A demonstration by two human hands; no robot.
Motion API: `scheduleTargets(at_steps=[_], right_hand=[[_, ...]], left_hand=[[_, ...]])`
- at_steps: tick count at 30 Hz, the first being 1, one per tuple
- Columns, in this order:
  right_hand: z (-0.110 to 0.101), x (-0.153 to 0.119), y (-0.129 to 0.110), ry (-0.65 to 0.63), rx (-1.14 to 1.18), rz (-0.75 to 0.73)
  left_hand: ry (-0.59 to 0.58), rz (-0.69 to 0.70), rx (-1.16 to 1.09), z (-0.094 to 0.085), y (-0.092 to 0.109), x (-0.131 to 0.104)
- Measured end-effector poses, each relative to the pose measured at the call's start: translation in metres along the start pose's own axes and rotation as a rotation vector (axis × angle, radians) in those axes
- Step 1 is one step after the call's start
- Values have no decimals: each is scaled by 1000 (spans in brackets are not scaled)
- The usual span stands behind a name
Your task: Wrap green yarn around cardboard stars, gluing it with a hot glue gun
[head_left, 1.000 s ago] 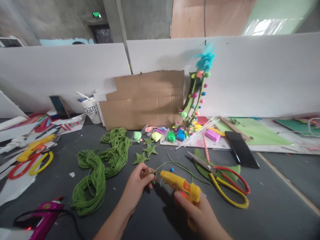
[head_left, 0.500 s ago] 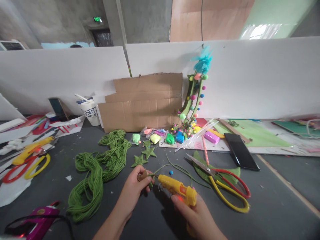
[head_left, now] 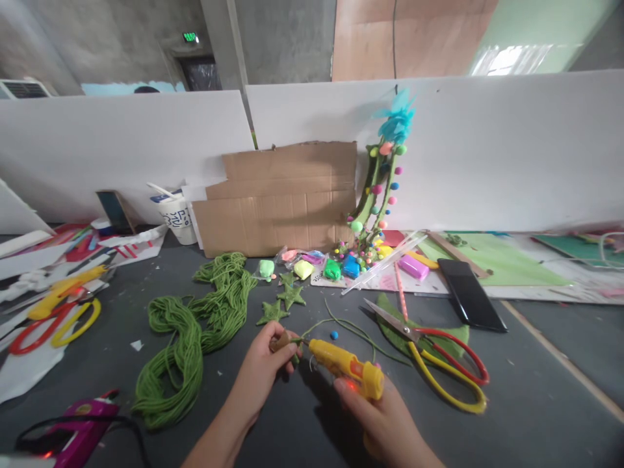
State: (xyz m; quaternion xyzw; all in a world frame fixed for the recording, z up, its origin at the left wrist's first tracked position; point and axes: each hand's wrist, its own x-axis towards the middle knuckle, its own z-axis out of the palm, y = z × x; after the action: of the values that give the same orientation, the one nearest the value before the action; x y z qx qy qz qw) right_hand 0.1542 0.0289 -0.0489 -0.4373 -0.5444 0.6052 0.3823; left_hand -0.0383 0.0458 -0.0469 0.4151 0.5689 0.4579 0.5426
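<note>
My left hand (head_left: 266, 364) pinches a small brown and green piece (head_left: 281, 342), partly hidden by the fingers, with green yarn at it. My right hand (head_left: 377, 409) is wrapped round a yellow glue gun (head_left: 341, 361), whose tip points left and meets or nearly meets the piece. A green yarn strand (head_left: 358, 335) trails off to the right, near a small blue ball (head_left: 334, 335). Green stars (head_left: 272, 313) lie just beyond my left hand. Left of them is a loose skein of green yarn (head_left: 173, 351).
Scissors (head_left: 419, 338) rest on green felt at the right, near a black phone (head_left: 470, 296). A magenta glue gun (head_left: 82, 429) with a cord is at the lower left. Behind stand cardboard (head_left: 287, 218), a cup (head_left: 176, 220) and a decorated green stand (head_left: 373, 188).
My hands and the yellow glue gun hold almost the same place. At the lower left edge, a pale blurred shape has appeared by the magenta glue gun.
</note>
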Motion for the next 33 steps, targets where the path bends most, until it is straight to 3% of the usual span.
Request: scheduleTargets(at_steps=[11, 16, 33], right_hand=[[0, -1, -3, 11, -86, 27], [1, 0, 1, 102, -96, 33], [0, 0, 2, 103, -94, 41]], left_hand=[[10, -20, -4, 2, 5, -1], [5, -15, -14, 2, 4, -1], [0, -31, -54, 2, 7, -3]])
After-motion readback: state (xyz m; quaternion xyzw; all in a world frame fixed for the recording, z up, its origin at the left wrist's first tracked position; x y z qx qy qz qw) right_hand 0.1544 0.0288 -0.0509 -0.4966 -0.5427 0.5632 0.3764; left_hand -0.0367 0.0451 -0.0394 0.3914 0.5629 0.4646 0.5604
